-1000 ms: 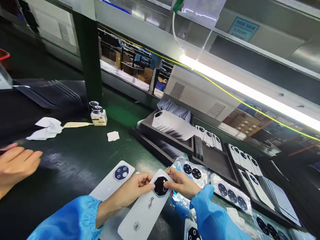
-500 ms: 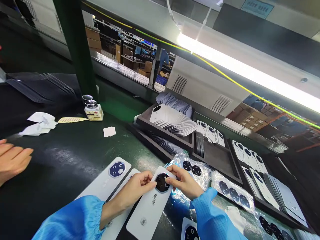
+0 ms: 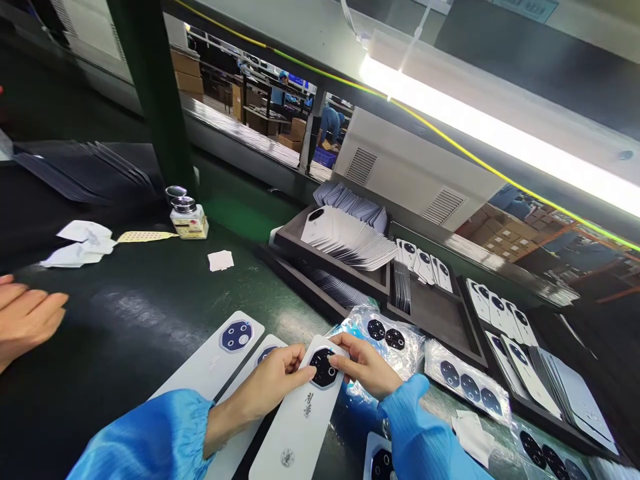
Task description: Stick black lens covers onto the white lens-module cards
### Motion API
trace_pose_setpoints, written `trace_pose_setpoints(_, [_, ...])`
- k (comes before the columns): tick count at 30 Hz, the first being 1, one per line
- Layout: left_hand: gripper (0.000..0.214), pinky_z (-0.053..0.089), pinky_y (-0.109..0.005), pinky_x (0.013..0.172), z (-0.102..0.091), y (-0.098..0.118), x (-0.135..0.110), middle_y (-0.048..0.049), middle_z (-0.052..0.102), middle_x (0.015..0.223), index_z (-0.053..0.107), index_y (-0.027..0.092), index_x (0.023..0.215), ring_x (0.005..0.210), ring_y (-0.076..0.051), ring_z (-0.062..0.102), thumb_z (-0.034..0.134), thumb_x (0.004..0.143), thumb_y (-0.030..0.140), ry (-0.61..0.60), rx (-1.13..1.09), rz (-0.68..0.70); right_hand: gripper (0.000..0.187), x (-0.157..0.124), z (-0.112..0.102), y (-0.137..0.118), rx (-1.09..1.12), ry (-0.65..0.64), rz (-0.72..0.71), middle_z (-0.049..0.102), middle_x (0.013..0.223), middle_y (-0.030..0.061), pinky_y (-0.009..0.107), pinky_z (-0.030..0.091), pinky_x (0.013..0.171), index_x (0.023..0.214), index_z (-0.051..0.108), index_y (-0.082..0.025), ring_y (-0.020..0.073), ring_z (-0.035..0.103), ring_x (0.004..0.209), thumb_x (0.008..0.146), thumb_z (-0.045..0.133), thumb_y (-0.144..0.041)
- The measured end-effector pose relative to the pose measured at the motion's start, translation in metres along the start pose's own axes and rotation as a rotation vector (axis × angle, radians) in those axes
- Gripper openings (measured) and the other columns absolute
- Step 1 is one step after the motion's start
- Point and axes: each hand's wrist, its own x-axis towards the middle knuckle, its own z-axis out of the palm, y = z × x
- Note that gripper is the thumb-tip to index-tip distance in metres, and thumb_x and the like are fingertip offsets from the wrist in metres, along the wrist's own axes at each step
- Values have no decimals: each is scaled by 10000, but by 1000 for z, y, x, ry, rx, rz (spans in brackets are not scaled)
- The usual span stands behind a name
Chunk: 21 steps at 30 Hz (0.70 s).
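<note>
White panel (image 3: 287,427) at the near side of the worktop (image 3: 165,310), held by its upper end. Left hand (image 3: 273,377): fingers clamped on the panel's left edge, thumb at the black lens plate (image 3: 323,370). Right hand (image 3: 367,368): fingers clamped on the upper right edge, thumb on the plate. Two similar panels (image 3: 205,365) just left; bagged lens plates (image 3: 395,339) near, to the right. Another person's hand (image 3: 31,321) far left.

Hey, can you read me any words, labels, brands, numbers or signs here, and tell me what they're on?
Nothing is clear enough to quote.
White phone back panel in the hands: black brush-style characters, too stylised and small; round emblem below, too small.
Small square bottle: printed label, too blurred.
Blue sign at the top edge: cut off and blurred.
</note>
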Motion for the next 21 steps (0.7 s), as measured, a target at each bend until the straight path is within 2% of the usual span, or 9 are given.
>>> trace_pose_setpoints(5, [399,273,-225,509,2,5,-4,57,411,588,395,211,584,560,-113,370,653,622,514,16,14,2,379,0,1,1,-18,-8,-3,530,643,-33,200,319,441,763,599,-194,92,412,516,624,697,-533])
trace_pose_setpoints(10, [390,273,-228,507,0,7,-5,68,359,593,359,222,590,557,-111,332,591,672,525,23,74,56,370,-5,0,-2,-75,-6,-29,514,658,-35,211,338,494,848,603,-187,106,424,559,692,664,-517])
trace_pose_setpoints(15, [365,288,-242,545,-2,7,-6,63,347,606,368,222,602,588,-126,332,546,721,517,32,143,125,280,-13,-3,-5,-314,23,-118,538,723,-13,228,328,537,935,610,-200,128,418,607,826,556,-452])
trace_pose_setpoints(21, [401,280,-249,554,-2,9,-5,63,321,614,366,223,603,594,-130,316,541,709,568,21,156,124,267,-14,-2,-7,-447,44,-155,571,772,5,240,357,578,954,593,-199,145,461,654,847,498,-425])
